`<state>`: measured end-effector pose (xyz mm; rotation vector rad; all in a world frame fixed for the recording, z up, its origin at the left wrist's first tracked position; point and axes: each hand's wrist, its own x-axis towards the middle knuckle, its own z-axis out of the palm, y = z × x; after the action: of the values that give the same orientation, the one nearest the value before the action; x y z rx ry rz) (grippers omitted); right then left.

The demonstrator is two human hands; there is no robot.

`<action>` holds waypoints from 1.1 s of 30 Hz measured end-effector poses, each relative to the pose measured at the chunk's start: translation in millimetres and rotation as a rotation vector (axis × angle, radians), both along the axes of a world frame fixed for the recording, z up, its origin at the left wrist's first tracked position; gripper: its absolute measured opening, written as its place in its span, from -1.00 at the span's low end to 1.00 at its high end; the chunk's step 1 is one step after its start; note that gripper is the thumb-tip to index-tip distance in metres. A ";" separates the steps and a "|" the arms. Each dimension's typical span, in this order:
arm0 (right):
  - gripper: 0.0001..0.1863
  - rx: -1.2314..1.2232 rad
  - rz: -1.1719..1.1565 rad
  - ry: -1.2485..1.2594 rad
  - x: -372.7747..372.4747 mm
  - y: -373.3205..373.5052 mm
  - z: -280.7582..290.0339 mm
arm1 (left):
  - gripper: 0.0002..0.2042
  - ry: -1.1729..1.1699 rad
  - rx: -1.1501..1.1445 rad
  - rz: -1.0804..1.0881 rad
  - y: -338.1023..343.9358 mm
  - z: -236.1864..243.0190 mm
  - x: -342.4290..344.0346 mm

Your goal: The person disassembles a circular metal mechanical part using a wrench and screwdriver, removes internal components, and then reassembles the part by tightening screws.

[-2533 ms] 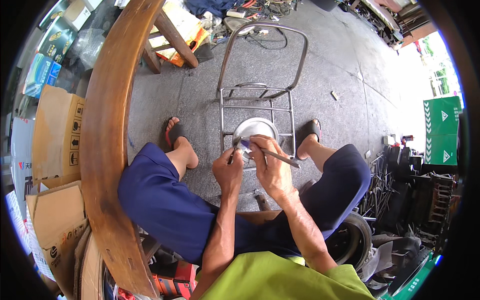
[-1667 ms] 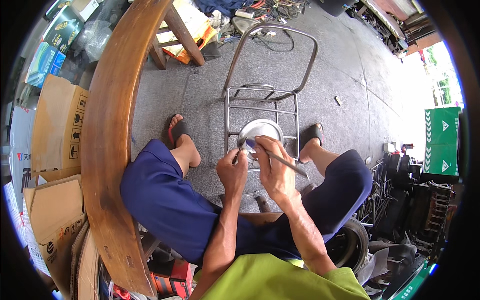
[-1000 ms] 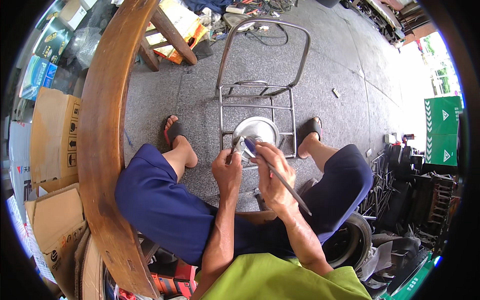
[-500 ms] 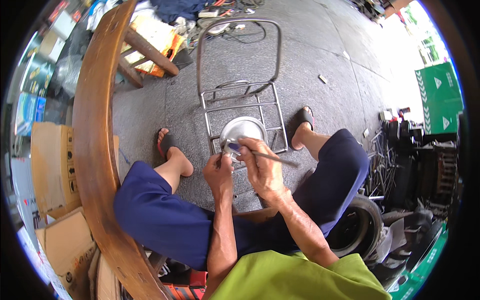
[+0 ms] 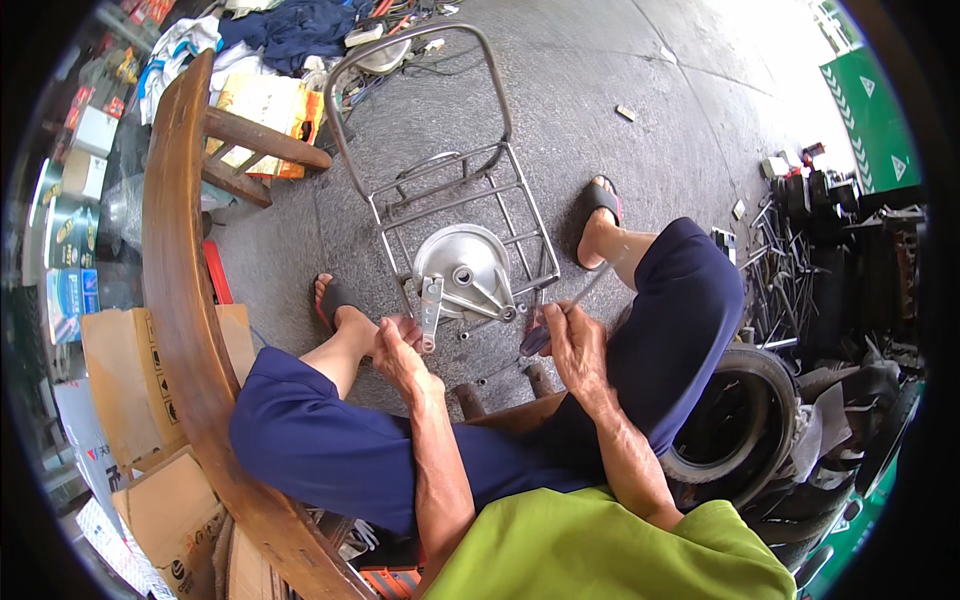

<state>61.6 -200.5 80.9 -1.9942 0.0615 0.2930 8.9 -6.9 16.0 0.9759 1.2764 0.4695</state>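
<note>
A round silver brake plate (image 5: 485,252) with a central hole and a cast arm lies on a metal tube rack (image 5: 512,190) between my feet. My left hand (image 5: 403,358) pinches a flat metal lever (image 5: 431,312) with holes along it; the lever overlaps the plate's near left edge. Whether it is fixed to the plate cannot be told. To the right of the plate, my right hand (image 5: 577,352) is closed around a screwdriver (image 5: 535,340), its dark purplish handle toward the plate and its thin, blurred shaft pointing up and right.
A long wooden bench (image 5: 178,250) runs along my left, with cardboard boxes (image 5: 130,375) beyond it. A tyre (image 5: 735,420) lies by my right knee. Loose metal rods (image 5: 775,265) are piled at the right. Cloths and cables lie at the far left.
My hands have moved apart: the left one leftward and down with the lever, the right one rightward with the screwdriver. The shaft now points upward, and the brake plate shows more fully.
</note>
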 end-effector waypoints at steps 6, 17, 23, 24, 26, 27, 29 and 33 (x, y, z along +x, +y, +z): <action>-0.66 -0.163 -0.074 -0.048 11.4 -9.6 -12.9 | -0.81 -0.194 0.156 -0.063 26.4 71.8 -9.5; -0.55 -0.639 -0.240 -0.052 54.9 -59.1 -119.1 | -0.72 0.017 0.970 -0.704 161.6 223.5 81.0; -0.55 -0.842 -0.005 0.250 30.0 -77.5 -164.0 | -0.64 0.548 0.801 -1.492 186.0 179.0 76.8; -0.57 -0.838 0.042 0.238 28.8 -82.6 -172.0 | -0.64 0.528 0.801 -1.513 179.1 181.4 78.1; -0.59 -0.822 0.139 0.217 28.0 -84.8 -179.6 | -0.63 0.494 0.801 -1.556 167.2 185.5 78.1; -0.63 -0.804 0.149 0.207 30.8 -82.3 -185.7 | -0.62 0.450 0.805 -1.516 161.7 188.3 77.9; -0.65 -0.847 0.170 0.185 33.2 -83.1 -198.3 | -0.62 0.451 0.844 -1.506 148.4 192.8 81.3; -0.78 -0.917 0.223 0.210 35.4 -89.9 -208.1 | -0.62 0.470 0.834 -1.547 144.1 190.0 83.3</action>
<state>97.0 -290.3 -127.2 -2.8770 0.1223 0.7117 92.2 137.2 205.9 2.4966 0.3181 -0.5498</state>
